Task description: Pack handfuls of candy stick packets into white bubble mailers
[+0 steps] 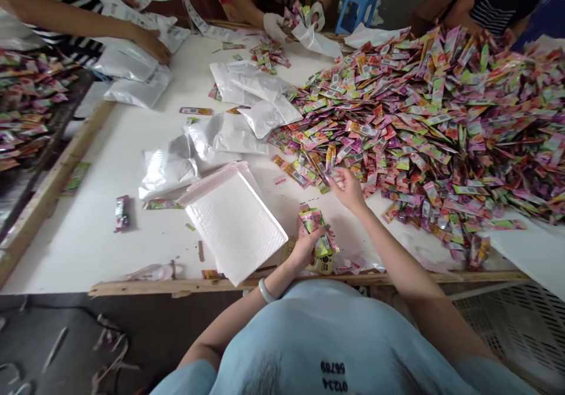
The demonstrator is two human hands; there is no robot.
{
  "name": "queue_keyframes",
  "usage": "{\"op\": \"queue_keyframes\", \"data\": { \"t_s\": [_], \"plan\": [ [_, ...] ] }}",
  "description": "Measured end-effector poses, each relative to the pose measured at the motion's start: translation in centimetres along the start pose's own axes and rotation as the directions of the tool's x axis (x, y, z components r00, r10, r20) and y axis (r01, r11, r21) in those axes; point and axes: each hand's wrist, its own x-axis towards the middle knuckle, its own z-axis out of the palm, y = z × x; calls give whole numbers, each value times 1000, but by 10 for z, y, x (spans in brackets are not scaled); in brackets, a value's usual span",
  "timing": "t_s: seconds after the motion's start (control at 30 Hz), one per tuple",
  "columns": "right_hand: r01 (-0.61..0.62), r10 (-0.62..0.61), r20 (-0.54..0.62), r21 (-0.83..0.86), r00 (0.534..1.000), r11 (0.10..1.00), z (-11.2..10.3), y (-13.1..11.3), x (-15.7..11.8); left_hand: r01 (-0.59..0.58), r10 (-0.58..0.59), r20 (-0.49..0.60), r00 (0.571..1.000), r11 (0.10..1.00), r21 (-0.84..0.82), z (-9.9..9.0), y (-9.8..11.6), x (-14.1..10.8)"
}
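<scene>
My left hand (304,245) is closed around a bundle of small, slim snack packets (314,221), green, pink and yellow, near the table's front edge. My right hand (348,188) reaches to the near edge of a big heap of the same packets (424,118). Its fingers are bent together close to an orange packet (330,157); whether they grip it is hard to see. Left of my hands lies a white padded mailer bag (238,224) with a pinkish flap, its flap end pointing away from me.
Filled silvery-white bags (170,168) lie beyond the mailer. A lone purple packet (122,213) rests at left. Wooden strips (145,288) edge the table. Across it, one person's gloved hand (274,27) is beside packets; another person's hand (152,45) touches bags. A blue stool (358,6) stands behind.
</scene>
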Motion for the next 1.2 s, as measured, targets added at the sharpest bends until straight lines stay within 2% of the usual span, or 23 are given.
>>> {"op": "queue_keyframes", "data": {
  "t_s": [0.07,0.13,0.23,0.3,0.4,0.53,0.63,0.7,0.77,0.83,0.9,0.93,0.97,1.03,1.13,1.2],
  "plan": [
    [40,-47,-32,-193,998,980,34,-7,32,10,-11,36,999,999,34,-1,1,-4],
    [-13,-6,-62,-293,998,956,61,-12,51,27,-31,66,997,998,59,-2,2,-8],
    [-119,96,-81,-344,992,932,76,-12,62,56,-61,80,995,997,61,-5,3,-11],
    [-95,91,-27,-339,995,936,67,-6,60,67,-72,86,994,996,54,-5,4,-12],
    [-10,22,53,-218,998,976,34,4,42,35,-37,62,997,999,37,-6,4,-10],
    [-7,15,75,-102,997,995,-18,5,-12,-23,24,-17,1000,999,25,-7,1,-5],
    [-25,21,155,23,988,999,-43,-5,-59,-54,58,-64,996,997,53,-9,-3,1],
    [-47,30,193,88,981,995,-51,-15,-82,-93,101,-90,991,992,91,-9,-6,3],
    [-68,53,151,98,987,993,-53,-23,-97,-127,139,-83,987,982,137,-7,-6,3],
    [-89,88,17,81,996,993,-54,-29,-105,-146,156,-49,987,974,171,-3,-4,1],
    [-106,113,-123,65,986,992,-55,-33,-109,-149,152,-6,988,972,184,-1,-2,-3],
    [-100,108,-150,63,983,993,-56,-35,-112,-143,143,13,990,972,183,0,-1,-6],
    [-81,89,-134,61,987,995,-57,-38,-115,-138,134,35,990,973,184,1,0,-8],
    [-17,17,1,47,1000,999,-58,-45,-123,-141,129,76,989,972,187,2,2,-11],
    [81,-81,209,11,975,997,-56,-59,-138,-163,137,133,982,964,209,3,7,-14],
    [111,-112,256,17,960,994,-56,-65,-145,-168,135,152,979,957,236,6,10,-16]
  ]
}}
